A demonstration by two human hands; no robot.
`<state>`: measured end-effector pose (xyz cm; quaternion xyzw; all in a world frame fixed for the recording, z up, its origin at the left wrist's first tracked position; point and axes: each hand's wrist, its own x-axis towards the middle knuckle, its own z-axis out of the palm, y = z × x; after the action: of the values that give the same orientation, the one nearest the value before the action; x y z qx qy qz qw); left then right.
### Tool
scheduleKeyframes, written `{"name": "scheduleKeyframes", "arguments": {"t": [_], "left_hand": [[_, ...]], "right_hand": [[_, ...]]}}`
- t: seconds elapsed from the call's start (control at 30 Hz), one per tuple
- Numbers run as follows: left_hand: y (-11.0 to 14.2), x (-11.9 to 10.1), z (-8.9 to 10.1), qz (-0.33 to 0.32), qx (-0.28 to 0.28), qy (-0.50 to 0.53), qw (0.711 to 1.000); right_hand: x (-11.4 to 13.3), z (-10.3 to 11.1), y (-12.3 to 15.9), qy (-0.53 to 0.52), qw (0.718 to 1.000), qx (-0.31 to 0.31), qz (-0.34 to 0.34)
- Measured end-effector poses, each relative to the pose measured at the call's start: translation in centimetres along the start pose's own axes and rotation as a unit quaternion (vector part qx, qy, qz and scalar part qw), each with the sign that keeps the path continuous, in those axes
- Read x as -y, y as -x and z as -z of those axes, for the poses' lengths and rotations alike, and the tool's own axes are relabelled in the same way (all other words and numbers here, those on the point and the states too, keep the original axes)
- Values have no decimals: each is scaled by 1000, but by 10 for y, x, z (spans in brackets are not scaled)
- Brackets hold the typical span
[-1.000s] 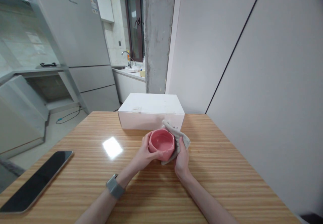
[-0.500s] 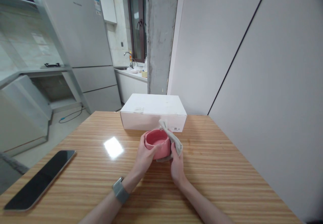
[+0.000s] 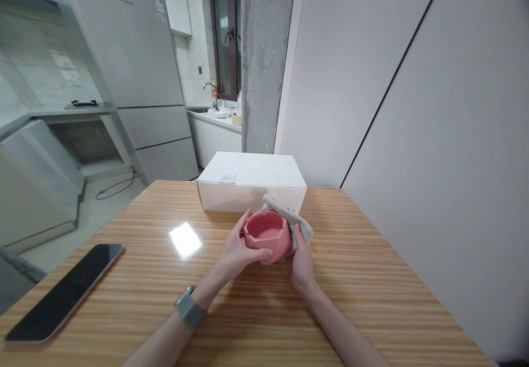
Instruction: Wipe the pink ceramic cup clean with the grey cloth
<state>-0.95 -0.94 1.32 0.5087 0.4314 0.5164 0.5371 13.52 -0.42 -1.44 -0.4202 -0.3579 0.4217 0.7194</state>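
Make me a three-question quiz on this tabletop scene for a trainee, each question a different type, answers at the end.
1. What does the right hand hold against the pink bowl?
a) a sponge
b) a grey cloth
c) a spoon

2. True or false: the white box stands on the table, beyond the pink bowl as the person sees it.

3. Fill in the missing word: the watch is worn on the person's ____ wrist.

Key: 1 b; 2 true; 3 left

White box (image 3: 253,182) blocks forward; wooden tabletop (image 3: 355,268) right lies open.
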Motion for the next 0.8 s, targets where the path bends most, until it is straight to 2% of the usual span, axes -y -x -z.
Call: {"name": "scheduleKeyframes", "arguments": {"t": [0.07, 0.13, 0.27, 0.43, 0.5, 0.67, 0.8], "left_hand": [[-1, -2, -2, 25, -30, 16, 999], [-2, -4, -5, 39, -62, 33, 997], [-2, 0, -9, 59, -101, 76, 990], [0, 3, -10, 85, -106, 191, 972], [3, 2, -12, 110, -86, 225, 964], [10, 6, -17, 153, 39, 299, 941], [8, 10, -17, 160, 80, 332, 926]], "right_hand": [[0, -3, 4, -26, 999, 22, -41], [-1, -5, 9, -26, 999, 28, -35], [-3, -3, 18, 39, 997, 47, 47], [-2, -2, 27, 117, 971, 140, 156], [0, -3, 29, 147, 957, 169, 185], [2, -3, 29, 214, 928, 209, 221], [3, 0, 26, 235, 910, 242, 241]]}}
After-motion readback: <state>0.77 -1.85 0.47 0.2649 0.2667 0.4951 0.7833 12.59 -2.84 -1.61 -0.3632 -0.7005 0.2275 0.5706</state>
